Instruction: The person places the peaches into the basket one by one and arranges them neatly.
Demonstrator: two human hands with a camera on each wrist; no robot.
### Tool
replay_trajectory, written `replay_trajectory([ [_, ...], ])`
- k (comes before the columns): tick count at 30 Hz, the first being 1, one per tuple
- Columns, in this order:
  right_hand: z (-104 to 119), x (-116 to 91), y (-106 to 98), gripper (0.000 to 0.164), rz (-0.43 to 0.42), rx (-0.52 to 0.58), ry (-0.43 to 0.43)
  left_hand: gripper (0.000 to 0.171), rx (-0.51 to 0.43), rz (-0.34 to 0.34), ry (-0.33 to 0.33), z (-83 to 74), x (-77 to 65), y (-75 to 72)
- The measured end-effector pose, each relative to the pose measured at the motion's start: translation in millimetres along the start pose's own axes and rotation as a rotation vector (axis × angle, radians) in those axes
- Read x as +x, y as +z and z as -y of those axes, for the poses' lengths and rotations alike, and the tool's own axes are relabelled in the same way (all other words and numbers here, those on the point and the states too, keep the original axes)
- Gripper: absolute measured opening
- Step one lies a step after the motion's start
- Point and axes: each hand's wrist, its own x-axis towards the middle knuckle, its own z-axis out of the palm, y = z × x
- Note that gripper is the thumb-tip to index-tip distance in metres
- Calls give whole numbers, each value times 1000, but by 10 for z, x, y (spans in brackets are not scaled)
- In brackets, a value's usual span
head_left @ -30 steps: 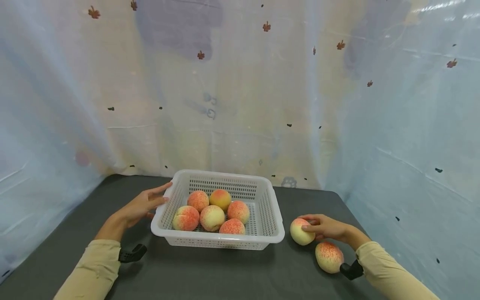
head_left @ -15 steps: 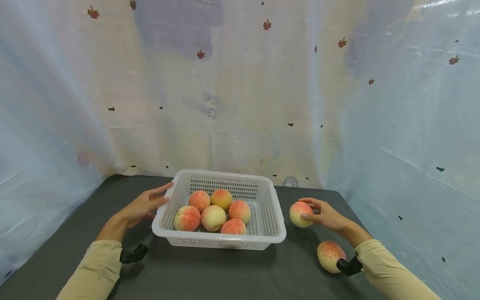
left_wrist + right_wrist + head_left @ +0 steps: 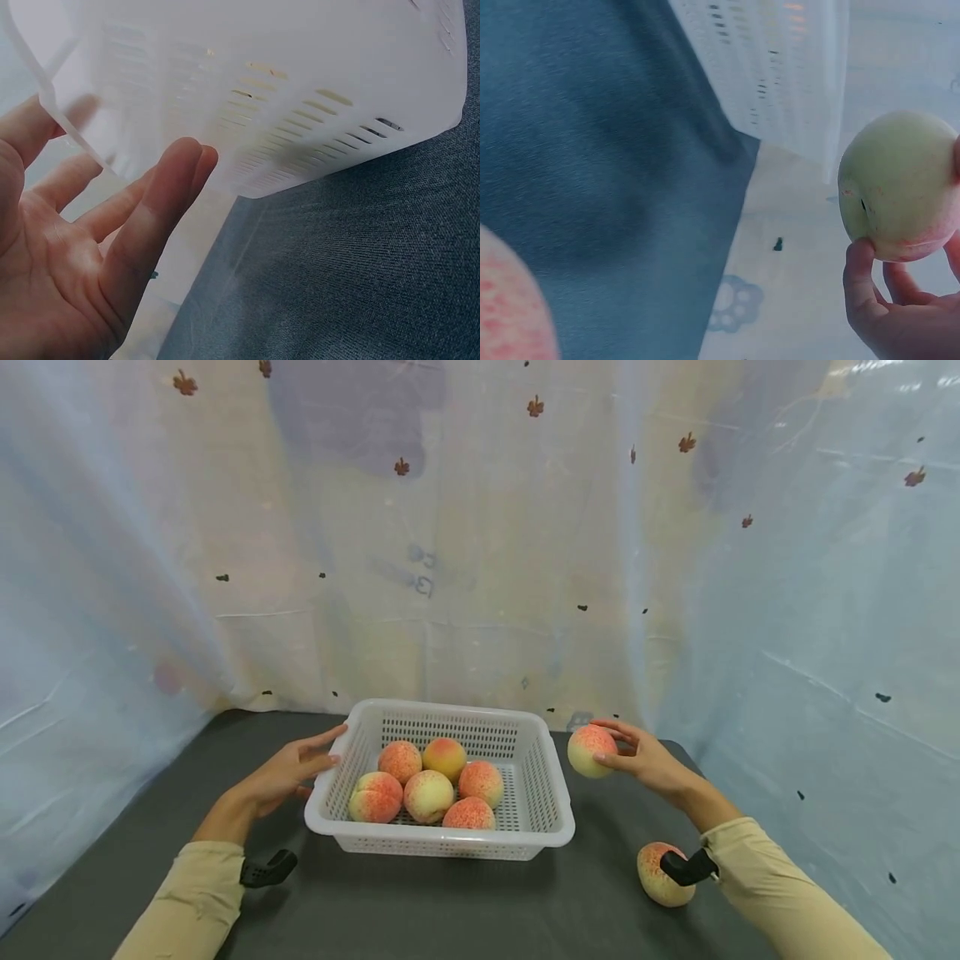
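My left hand (image 3: 281, 774) is at the left end of a white plastic basket (image 3: 442, 837), its fingers extended and touching the rim. In the left wrist view the fingers of this left hand (image 3: 97, 232) lie along the basket's slotted wall (image 3: 300, 45), gripping nothing. Several red-and-yellow peaches (image 3: 428, 797) sit in the basket. My right hand (image 3: 651, 766) pinches another peach (image 3: 591, 752) between thumb and fingers, held up off the table to the right of the basket. The right wrist view shows this peach's pale underside (image 3: 900, 180).
One more peach (image 3: 656, 881) lies on the dark tabletop (image 3: 420, 910) below my right wrist, partly covered by a black wrist camera (image 3: 688, 867). A patterned plastic sheet (image 3: 480, 568) hangs behind the table and along both sides.
My right hand has lifted the peach off the table and carried it up, away from me and slightly left. My left hand has stayed at the basket's rim.
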Motion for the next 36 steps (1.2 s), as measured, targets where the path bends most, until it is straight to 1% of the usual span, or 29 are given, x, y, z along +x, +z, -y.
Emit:
replay_trajectory([
  [9, 153, 128, 7, 65, -7, 9, -66, 74, 4, -8, -8, 23, 17, -12],
  [15, 215, 160, 38, 63, 1, 21, -108, 75, 11, -10, -23, 31, 23, 3],
  [20, 247, 199, 63, 63, -2, 19, -118, 75, 12, -16, -24, 48, 3, -2],
  [27, 269, 238, 74, 64, -20, 31, -129, 75, 34, -11, -7, 35, 8, -11],
  [36, 289, 274, 126, 63, -29, 30, -136, 74, 19, -3, -4, 39, 12, -15],
])
